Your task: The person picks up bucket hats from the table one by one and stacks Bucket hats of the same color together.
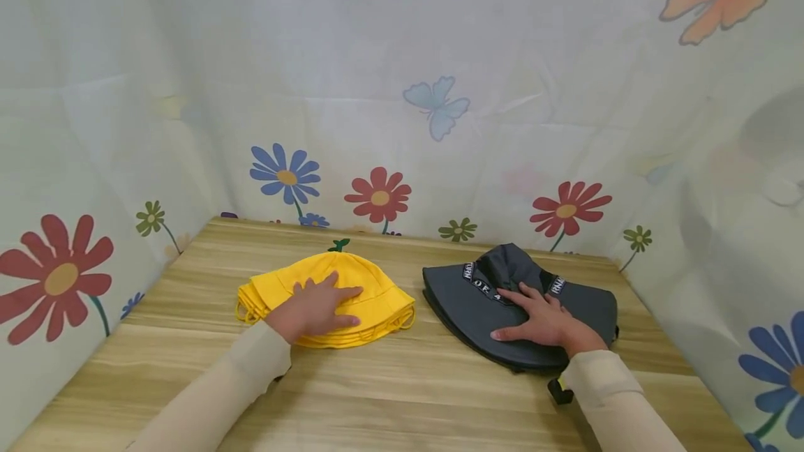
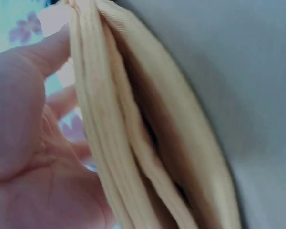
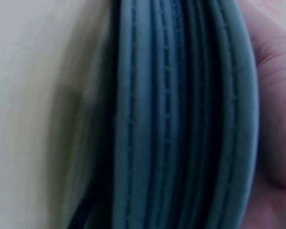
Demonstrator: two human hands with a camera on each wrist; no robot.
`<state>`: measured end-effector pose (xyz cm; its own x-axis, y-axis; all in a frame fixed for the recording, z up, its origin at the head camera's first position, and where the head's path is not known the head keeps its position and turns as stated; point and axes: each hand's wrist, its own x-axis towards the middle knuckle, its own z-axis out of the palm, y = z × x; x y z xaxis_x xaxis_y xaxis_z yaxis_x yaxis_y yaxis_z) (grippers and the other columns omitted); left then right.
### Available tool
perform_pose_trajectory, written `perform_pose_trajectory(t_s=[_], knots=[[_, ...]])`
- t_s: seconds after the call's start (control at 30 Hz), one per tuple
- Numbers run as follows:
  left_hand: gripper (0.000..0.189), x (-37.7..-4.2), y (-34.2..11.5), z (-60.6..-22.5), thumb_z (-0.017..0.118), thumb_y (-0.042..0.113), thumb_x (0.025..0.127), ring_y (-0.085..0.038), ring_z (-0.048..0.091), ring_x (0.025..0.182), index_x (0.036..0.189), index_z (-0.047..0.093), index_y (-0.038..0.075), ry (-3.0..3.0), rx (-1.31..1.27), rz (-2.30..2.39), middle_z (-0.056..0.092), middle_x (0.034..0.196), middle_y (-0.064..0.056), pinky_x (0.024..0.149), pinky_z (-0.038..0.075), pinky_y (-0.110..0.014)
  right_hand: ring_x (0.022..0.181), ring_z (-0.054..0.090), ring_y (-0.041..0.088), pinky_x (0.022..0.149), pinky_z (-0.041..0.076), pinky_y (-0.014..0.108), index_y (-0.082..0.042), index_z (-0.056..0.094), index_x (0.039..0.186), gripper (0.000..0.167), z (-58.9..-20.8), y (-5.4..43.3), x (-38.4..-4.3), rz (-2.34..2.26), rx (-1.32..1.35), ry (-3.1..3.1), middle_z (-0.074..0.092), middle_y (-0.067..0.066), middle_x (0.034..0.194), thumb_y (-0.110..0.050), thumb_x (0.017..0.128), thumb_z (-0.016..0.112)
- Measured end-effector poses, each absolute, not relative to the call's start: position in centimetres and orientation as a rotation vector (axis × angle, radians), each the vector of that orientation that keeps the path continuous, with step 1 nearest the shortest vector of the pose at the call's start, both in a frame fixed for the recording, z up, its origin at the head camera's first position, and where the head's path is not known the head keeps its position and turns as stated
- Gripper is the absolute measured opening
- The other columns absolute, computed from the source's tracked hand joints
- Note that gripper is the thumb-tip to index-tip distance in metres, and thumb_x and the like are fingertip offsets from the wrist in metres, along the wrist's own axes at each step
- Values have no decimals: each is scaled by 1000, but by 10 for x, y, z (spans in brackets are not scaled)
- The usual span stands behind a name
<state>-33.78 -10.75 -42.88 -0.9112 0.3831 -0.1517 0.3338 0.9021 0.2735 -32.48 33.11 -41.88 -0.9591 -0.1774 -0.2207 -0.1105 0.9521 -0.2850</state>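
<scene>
A stack of yellow bucket hats lies flattened on the left half of the table, a small green leaf tip on top and cords at its sides. My left hand rests on it with fingers spread. To the right lies a stack of dark grey bucket hats with a lettered band. Spread fingers of my right hand lie on its upper side. In the left wrist view, layered yellow brims show beside the palm. Stitched grey brims fill the right wrist view, the hand beyond them.
The wood-grain table holds both stacks. A white curtain printed with flowers and butterflies encloses the back and both sides. A black strap end sticks out below the right wrist.
</scene>
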Motion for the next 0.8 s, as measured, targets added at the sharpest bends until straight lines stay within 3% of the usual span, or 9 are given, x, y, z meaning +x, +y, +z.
perform_pose_trajectory(t_s=[0.3, 0.8], knots=[[67, -391, -106, -432, 59, 60, 97, -68, 27, 143, 157, 41, 36, 2878, 479, 321, 29, 167, -20, 114, 16, -81, 141, 14, 73, 106, 19, 86, -19, 34, 161, 104, -420, 328, -344, -411, -216, 2862, 13, 31, 167, -71, 79, 73], [67, -384, -102, -433, 60, 58, 97, -58, 31, 147, 157, 41, 35, 2863, 463, 347, 33, 165, -19, 115, 18, -78, 144, 8, 70, 106, 15, 86, -19, 37, 159, 100, -424, 334, -344, -466, -264, 2852, 14, 30, 167, -65, 80, 77]])
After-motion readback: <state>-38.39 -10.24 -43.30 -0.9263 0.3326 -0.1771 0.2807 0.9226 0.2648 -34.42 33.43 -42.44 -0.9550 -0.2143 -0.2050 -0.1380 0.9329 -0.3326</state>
